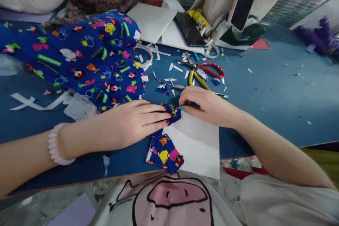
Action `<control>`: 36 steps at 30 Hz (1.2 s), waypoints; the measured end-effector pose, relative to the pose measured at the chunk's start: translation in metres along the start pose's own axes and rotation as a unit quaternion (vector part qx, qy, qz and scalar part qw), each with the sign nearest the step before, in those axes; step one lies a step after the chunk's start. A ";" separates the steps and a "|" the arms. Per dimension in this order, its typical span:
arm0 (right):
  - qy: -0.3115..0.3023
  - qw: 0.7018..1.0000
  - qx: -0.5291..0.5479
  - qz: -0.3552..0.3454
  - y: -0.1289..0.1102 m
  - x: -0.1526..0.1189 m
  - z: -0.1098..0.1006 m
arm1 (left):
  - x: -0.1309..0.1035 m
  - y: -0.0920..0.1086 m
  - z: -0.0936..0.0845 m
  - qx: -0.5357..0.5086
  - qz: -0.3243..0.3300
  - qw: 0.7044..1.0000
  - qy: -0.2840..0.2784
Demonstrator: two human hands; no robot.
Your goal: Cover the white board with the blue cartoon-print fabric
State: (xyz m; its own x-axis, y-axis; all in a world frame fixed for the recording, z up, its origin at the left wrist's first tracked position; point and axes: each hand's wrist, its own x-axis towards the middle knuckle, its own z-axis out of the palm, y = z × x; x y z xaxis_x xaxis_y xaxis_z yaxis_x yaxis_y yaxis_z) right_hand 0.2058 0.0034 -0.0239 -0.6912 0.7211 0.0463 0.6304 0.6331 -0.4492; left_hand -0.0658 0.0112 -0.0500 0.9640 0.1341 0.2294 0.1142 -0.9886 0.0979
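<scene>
- Head view: the left hand (127,125) lies flat with fingers stretched out, resting on the far part of a cut printed cloth piece (165,153) and gripping nothing.
- The right hand (209,106) is curled narrow, thumb and forefinger close together at that cloth's right edge; whether they pinch it I cannot tell, nor what the teal spot at the thumb tip is.
- The cloth piece lies partly over the left side of a white sheet (202,144), at the table's near edge.
- The step in hand looks like lining up the cloth's edge on the sheet.
- The next move seems to call for a steady left hand and a fine right-hand touch, without creasing.
- Farther off lie red-handled scissors (196,66); on the left, a large printed cloth (84,63).
</scene>
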 end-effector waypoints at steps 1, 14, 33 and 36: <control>-0.002 1.000 0.009 0.011 0.000 0.000 0.000 | 0.000 0.000 0.000 -0.001 0.000 1.000 -0.002; -0.022 0.996 0.062 0.061 0.000 0.003 -0.001 | 0.000 0.000 0.001 -0.021 -0.010 1.000 0.003; -0.013 0.996 0.060 0.064 -0.004 0.002 0.002 | 0.000 0.000 0.001 -0.014 -0.004 1.000 0.004; -0.011 0.996 0.059 0.068 -0.006 0.003 0.001 | 0.000 0.000 0.001 -0.005 0.003 1.000 0.011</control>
State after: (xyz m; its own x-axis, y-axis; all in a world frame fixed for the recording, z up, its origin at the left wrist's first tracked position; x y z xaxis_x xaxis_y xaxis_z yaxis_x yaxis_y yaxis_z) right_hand 0.1998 0.0013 -0.0222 -0.6104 0.7910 -0.0416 0.6744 0.4915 -0.5510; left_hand -0.0653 0.0112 -0.0508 0.9589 0.1299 0.2521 0.1063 -0.9887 0.1054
